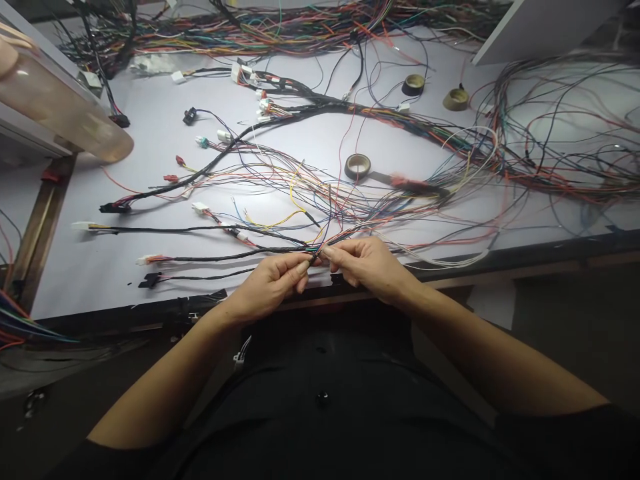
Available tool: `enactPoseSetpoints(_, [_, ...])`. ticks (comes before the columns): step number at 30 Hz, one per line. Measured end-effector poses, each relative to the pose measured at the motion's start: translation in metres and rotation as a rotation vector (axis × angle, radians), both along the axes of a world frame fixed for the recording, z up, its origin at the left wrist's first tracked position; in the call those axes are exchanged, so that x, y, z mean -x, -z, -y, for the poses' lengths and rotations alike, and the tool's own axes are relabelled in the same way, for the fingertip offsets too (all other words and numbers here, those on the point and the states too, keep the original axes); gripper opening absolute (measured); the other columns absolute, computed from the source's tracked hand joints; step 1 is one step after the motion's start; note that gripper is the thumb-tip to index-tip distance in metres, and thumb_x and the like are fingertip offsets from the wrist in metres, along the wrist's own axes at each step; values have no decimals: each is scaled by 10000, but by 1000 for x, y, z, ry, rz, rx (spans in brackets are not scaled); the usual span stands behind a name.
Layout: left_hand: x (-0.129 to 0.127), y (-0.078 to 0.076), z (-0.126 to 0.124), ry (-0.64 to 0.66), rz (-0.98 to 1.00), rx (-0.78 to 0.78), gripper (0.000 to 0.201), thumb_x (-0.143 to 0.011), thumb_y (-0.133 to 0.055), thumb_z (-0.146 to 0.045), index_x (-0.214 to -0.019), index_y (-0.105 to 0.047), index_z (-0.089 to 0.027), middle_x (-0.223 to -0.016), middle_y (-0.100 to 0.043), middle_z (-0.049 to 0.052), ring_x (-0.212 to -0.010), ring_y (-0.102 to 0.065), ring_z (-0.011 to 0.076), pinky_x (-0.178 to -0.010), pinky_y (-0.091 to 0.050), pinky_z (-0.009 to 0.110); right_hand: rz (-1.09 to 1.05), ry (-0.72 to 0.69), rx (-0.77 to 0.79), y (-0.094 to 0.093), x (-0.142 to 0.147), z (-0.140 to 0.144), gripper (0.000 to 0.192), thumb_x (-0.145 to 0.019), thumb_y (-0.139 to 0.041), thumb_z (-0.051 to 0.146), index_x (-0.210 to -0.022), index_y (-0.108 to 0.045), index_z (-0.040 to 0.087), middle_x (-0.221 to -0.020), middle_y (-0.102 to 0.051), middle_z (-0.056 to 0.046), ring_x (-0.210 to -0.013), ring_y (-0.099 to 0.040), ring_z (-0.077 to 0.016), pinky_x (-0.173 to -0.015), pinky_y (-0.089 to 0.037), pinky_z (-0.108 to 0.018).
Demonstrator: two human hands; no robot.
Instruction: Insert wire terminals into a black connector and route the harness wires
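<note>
Near the front edge of the white table [165, 143], my left hand [273, 283] pinches a thin wire bundle between thumb and fingers. Right beside it, my right hand [367, 267] is closed on the same wires, thumb against the fingertips. The fingers cover the exact spot they grip. Leftward from my hands run black-taped branches [215, 257] that end in a white connector [147, 260] and a black connector [150, 280]. Loose coloured wires [320, 200] fan out just beyond my fingers.
Tape rolls [358, 165] lie among the wires. A thick harness trunk [320, 103] crosses the table's middle. Heaped wires [250, 33] fill the back, with more coils [540, 133] at right. A translucent cylinder [65, 100] juts in at upper left.
</note>
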State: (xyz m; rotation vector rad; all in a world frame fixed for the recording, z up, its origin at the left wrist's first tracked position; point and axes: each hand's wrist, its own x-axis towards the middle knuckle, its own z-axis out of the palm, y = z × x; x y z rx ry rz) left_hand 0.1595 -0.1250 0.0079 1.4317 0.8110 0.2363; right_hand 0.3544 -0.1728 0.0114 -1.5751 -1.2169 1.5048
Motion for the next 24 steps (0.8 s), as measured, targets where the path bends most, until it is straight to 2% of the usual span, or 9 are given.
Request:
enactPoseSetpoints(3, [-1,-1,2,37,-43,-173,326,-940,-436,-368,-735,-559,-147,-616,-488,-21,-549,-378,81,-552,-302,210,-170,112,96,1,3,-3,346,-725,-678,474,-678,-653,132,-567,-553,27,-384,-358,-39,-377,-222,-212])
enactPoseSetpoints(7, [-3,-1,6,34,-63,-285,326,-946,-420,-328,-707,-560,-156,-620,-507,-12,-590,-421,100,-606,-327,219,-244,173,164,2,5,-2,344,-637,-754,443,-738,-688,121,-607,-583,18,-394,-376,-28,-370,-243,-194])
enactPoseSetpoints(12, [-4,0,7,18,-39,-302,306,-942,-426,-328,-731,-573,-162,-628,-525,-6,-611,-454,115,-645,-354,228,-280,224,216,-1,7,0,297,-627,-771,385,-726,-684,119,-597,-576,27,-406,-415,-23,-381,-271,-173])
enactPoseSetpoints(18, [-2,2,7,42,-43,-321,273,-949,-404,-309,-794,-573,-163,-655,-520,-7,-619,-457,112,-635,-352,220,-297,184,269,0,5,-1,303,-678,-747,421,-730,-679,131,-685,-622,10,-423,-434,-14,-376,-240,-158])
enactPoseSetpoints(24, [-2,4,9,61,-47,-391,262,-940,-407,-258,-718,-513,-167,-636,-480,-18,-590,-423,100,-601,-328,210,-295,177,291,-5,6,-6,230,-618,-773,324,-652,-659,127,-614,-610,17,-411,-417,-16,-363,-212,-148])
